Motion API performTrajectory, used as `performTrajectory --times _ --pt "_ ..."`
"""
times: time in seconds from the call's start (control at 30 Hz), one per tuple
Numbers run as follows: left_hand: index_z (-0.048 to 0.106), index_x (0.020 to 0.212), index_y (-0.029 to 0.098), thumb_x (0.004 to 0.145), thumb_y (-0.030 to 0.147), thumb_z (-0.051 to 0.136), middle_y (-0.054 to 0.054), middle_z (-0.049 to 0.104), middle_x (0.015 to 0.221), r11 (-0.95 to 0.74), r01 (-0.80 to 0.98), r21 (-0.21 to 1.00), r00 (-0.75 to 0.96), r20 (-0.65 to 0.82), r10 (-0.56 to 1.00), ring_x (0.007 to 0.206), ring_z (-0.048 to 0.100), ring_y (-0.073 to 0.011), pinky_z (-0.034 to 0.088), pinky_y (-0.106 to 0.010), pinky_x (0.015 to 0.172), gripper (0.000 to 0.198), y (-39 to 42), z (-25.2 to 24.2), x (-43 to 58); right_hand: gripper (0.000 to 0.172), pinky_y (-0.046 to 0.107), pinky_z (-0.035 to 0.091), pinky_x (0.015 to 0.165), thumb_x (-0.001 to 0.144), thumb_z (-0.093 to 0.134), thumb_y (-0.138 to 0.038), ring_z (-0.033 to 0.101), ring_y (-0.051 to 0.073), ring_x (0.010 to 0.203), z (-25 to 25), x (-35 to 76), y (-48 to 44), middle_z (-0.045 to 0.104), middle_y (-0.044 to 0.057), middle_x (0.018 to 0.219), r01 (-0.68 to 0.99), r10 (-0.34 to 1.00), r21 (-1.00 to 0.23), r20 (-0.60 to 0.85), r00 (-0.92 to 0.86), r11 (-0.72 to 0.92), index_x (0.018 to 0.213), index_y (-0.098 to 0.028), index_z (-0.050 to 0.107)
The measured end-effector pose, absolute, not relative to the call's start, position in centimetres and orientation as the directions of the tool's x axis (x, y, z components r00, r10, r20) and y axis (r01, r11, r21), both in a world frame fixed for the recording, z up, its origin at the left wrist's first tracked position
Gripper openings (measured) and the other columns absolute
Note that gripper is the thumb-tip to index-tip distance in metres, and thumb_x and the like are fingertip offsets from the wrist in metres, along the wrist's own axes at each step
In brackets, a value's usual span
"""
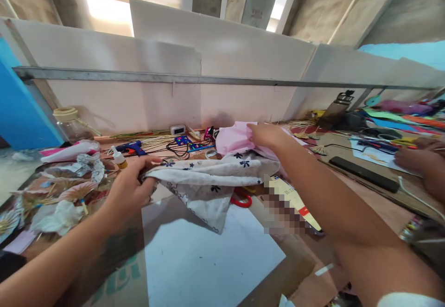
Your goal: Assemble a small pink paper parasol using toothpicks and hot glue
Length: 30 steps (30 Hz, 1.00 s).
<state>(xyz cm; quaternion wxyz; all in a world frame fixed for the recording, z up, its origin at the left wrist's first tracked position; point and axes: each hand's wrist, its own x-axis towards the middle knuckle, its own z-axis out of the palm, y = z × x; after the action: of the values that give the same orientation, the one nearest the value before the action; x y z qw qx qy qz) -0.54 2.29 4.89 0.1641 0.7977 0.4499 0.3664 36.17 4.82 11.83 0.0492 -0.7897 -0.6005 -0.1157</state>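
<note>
My left hand (134, 184) pinches one end of a white cloth (205, 182) with dark blue flower prints, between thumb and fingers. The cloth is stretched out to the right, and one pointed corner hangs over a white sheet of paper (208, 256). Farther back, my right hand (266, 136) has its fingers closed on a bunched pink cloth (234, 139), which touches the far end of the printed cloth. Red-handled scissors (242, 200) lie partly hidden beneath the printed cloth. To their right is a phone (295, 200), partly blurred out.
A small glue bottle (119, 158) and a blue glue gun (134, 147) lie beyond my left hand. Paper and stick pieces (69, 191) clutter the left side. At right are a black power bank (363, 173), a dark bottle (339, 107) and another person's hand (413, 161).
</note>
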Motion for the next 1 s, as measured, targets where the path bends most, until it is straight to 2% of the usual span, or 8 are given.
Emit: performTrajectory --times 0.07,0.13,0.23,0.33,0.47,0.57,0.8,1.0 --pt "0.058 0.107 0.017 0.075 0.03 0.046 -0.003 0.067 0.093 -0.51 0.603 0.614 0.278 0.437 0.855 0.077 0.06 -0.019 0.045 -0.027 0.063 0.037 2.5 6.2 -1.0 0.049 0.04 0.044 0.086 0.089 0.052 -0.032 0.06 0.032 0.107 12.5 33.0 3.8 0.055 0.022 0.129 0.982 0.935 0.059 0.32 0.151 -0.179 0.134 -0.015 0.051" --pt "0.06 0.099 0.018 0.076 0.035 0.049 -0.002 0.067 0.088 -0.486 0.66 0.573 0.291 0.401 0.869 0.073 0.057 -0.0179 0.041 -0.026 0.061 0.031 2.4 7.3 -1.4 0.048 0.038 0.044 0.091 0.093 0.044 -0.042 0.06 0.029 0.108 12.9 29.0 2.4 0.06 0.016 0.127 0.991 0.919 -0.078 0.388 -0.067 0.105 0.132 -0.016 0.054" --pt "0.062 0.092 0.019 0.078 0.04 0.048 -0.001 0.067 0.083 -0.459 0.764 0.454 0.299 0.381 0.875 0.073 0.057 -0.0186 0.038 -0.027 0.064 0.029 1.8 8.6 -1.8 0.06 0.036 0.045 0.092 0.088 0.046 -0.058 0.058 0.027 0.113 12.3 23.3 0.8 0.061 0.008 0.129 0.832 0.911 -0.37 0.165 -0.379 0.413 0.136 -0.023 0.05" --pt "0.064 0.091 0.019 0.079 0.046 0.05 -0.001 0.067 0.08 -0.452 0.782 0.428 0.341 0.314 0.886 0.072 0.058 -0.0187 0.038 -0.027 0.064 0.033 1.4 9.7 -2.3 0.079 0.039 0.039 0.1 0.078 0.055 -0.066 0.045 0.031 0.129 10.5 19.9 1.0 0.046 0.01 0.146 0.717 0.823 -0.443 0.091 -0.561 0.538 0.143 -0.023 0.041" --pt "0.061 0.115 0.019 0.076 0.044 0.061 -0.003 0.067 0.107 -0.535 0.641 0.55 0.438 0.31 0.844 0.092 0.06 -0.0217 0.047 -0.029 0.078 0.046 1.9 10.8 -3.9 0.061 0.031 0.044 0.077 0.087 0.031 -0.069 0.059 0.023 0.094 9.1 19.3 4.0 0.067 0.007 0.103 0.582 0.772 -0.601 0.095 -0.629 0.548 0.1 -0.02 0.064" --pt "0.057 0.123 0.018 0.075 0.039 0.064 -0.006 0.063 0.116 -0.535 0.503 0.679 0.423 0.346 0.837 0.098 0.06 -0.0225 0.05 -0.031 0.081 0.053 2.6 11.3 -5.1 0.063 0.026 0.034 0.057 0.083 0.034 -0.073 0.047 0.014 0.062 9.3 20.4 5.5 0.053 0.0 0.065 0.536 0.832 -0.68 0.205 -0.516 0.5 0.072 -0.017 0.059" --pt "0.06 0.115 0.013 0.07 0.032 0.067 -0.007 0.067 0.102 -0.426 0.348 0.835 0.201 0.377 0.904 0.089 0.063 -0.0187 0.053 -0.031 0.078 0.049 3.3 11.2 -5.0 0.046 0.023 0.027 0.048 0.072 0.061 -0.065 0.039 0.01 0.053 11.0 23.3 4.6 0.047 -0.003 0.06 0.323 0.933 -0.881 0.288 -0.215 0.346 0.077 -0.02 0.061" --pt "0.064 0.109 0.017 0.071 0.038 0.074 -0.006 0.069 0.101 -0.385 0.205 0.9 0.178 0.353 0.919 0.092 0.064 -0.0192 0.055 -0.032 0.081 0.045 2.8 10.9 -4.0 0.04 0.021 0.036 0.047 0.079 0.061 -0.052 0.05 0.011 0.057 12.3 23.7 3.1 0.063 0.0 0.081 0.322 0.921 -0.894 0.2 -0.334 0.311 0.109 -0.025 0.063"
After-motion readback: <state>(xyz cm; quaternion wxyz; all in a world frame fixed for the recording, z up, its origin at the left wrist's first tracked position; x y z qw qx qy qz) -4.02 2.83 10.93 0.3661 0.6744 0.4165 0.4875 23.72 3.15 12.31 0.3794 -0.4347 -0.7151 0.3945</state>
